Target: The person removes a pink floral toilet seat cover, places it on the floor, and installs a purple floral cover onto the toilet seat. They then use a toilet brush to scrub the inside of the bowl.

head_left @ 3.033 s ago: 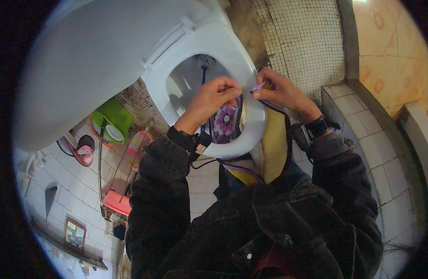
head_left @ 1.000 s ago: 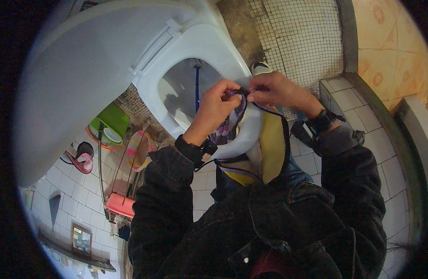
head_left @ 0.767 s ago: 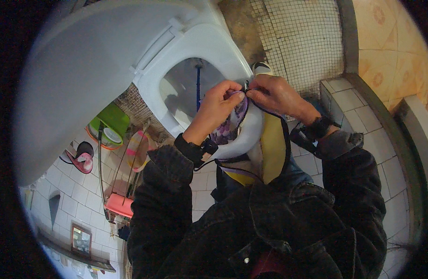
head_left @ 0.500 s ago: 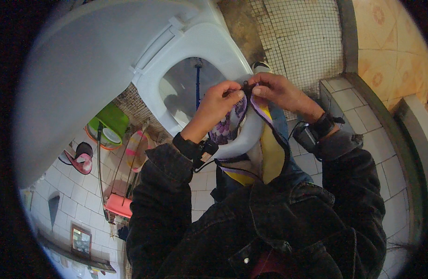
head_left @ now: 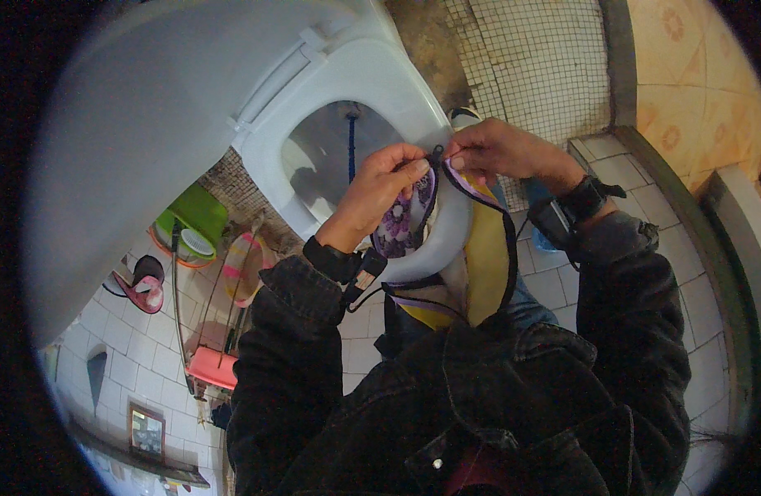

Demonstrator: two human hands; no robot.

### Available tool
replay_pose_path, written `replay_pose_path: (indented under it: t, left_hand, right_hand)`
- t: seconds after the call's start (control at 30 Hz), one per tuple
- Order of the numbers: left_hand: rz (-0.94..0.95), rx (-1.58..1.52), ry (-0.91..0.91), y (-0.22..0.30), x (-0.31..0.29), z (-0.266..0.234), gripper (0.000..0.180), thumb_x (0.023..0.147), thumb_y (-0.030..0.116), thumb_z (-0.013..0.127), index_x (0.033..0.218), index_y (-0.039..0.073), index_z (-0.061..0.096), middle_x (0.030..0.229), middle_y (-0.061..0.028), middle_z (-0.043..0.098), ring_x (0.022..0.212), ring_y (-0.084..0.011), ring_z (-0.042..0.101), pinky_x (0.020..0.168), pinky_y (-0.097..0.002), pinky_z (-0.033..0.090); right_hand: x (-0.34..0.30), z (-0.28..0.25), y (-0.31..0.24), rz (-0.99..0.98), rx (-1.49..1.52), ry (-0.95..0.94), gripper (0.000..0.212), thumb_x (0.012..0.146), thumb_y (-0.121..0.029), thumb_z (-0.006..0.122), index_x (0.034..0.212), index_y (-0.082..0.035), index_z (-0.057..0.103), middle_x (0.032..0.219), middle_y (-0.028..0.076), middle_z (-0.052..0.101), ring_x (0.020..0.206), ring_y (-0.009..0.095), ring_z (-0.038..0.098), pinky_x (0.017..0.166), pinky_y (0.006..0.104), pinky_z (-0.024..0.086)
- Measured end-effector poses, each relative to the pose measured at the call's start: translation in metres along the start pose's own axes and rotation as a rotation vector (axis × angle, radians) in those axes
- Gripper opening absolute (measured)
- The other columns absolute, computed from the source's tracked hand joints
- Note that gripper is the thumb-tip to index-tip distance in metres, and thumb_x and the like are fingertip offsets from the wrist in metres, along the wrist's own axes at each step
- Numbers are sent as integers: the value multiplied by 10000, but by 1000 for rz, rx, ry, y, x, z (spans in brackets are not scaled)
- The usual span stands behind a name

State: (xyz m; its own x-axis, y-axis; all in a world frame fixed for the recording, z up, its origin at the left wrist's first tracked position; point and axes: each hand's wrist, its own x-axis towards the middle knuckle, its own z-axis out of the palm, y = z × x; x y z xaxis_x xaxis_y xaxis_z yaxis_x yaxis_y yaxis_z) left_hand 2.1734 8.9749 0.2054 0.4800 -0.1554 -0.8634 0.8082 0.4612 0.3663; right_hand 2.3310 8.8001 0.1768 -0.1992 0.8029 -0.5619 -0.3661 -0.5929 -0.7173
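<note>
A fabric toilet seat cover (head_left: 490, 269), yellow inside with dark edging and a purple floral outside, hangs open around the front of the white toilet seat (head_left: 437, 255). My left hand (head_left: 372, 197) pinches the floral edge of the cover beside a dark zipper pull (head_left: 437, 154). On the other side of that pull, my right hand (head_left: 506, 150) grips the cover's lilac-trimmed edge between thumb and fingers. Both hands meet over the seat's right side. The cover's lower end lies near my lap, its two edges apart.
A blue rod (head_left: 351, 149) shows inside the toilet bowl. To the left are a green plastic basin-like item (head_left: 200, 217), a coral-red dustpan (head_left: 212, 367) and a pink slipper (head_left: 146, 293). A tiled ledge (head_left: 674, 240) curves along the right.
My right hand has shifted slightly up and its wrist has swung outward to the right. The cover's right edge has spread a little. My left hand has barely moved.
</note>
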Motion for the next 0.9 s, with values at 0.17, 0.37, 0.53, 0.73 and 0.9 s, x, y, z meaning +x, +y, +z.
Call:
replay_pose_path:
  t: [0.17,0.37,0.53,0.73,0.9]
  left_hand:
    - [-6,51,6,5,0,3,211,896,143,587,1058,8,579,864,13,558,703,-63,483,642,-210,411]
    - [71,259,25,8,-1,8,202,895,154,588,1041,15,593,835,23,559,691,-56,475,631,-202,398]
    - [6,111,53,4,-1,7,189,897,148,582,1032,18,597,833,24,560,688,-55,474,622,-201,392]
    - [-19,1,62,0,0,6,184,900,138,577,1044,24,595,847,23,563,687,-55,475,617,-196,394]
    - [-15,-8,59,-1,1,7,178,901,132,578,1043,27,594,846,25,565,687,-53,473,615,-194,394]
  right_hand:
    - [2,-1,-2,21,26,-27,183,918,-196,535,989,-51,622,695,-17,581,579,70,543,525,235,455]
    - [3,-1,1,90,83,-29,147,918,-201,533,921,-72,604,679,-46,561,569,45,528,499,206,429]
    - [2,-3,2,107,150,-59,194,936,-255,522,920,-82,608,681,-49,565,575,48,546,496,208,447]
    - [1,-7,2,42,148,-95,276,934,-338,527,871,-80,602,673,-46,560,567,54,550,509,208,458]
    - [1,-8,2,53,123,-102,285,932,-341,525,849,-77,595,669,-38,560,564,59,549,516,215,463]
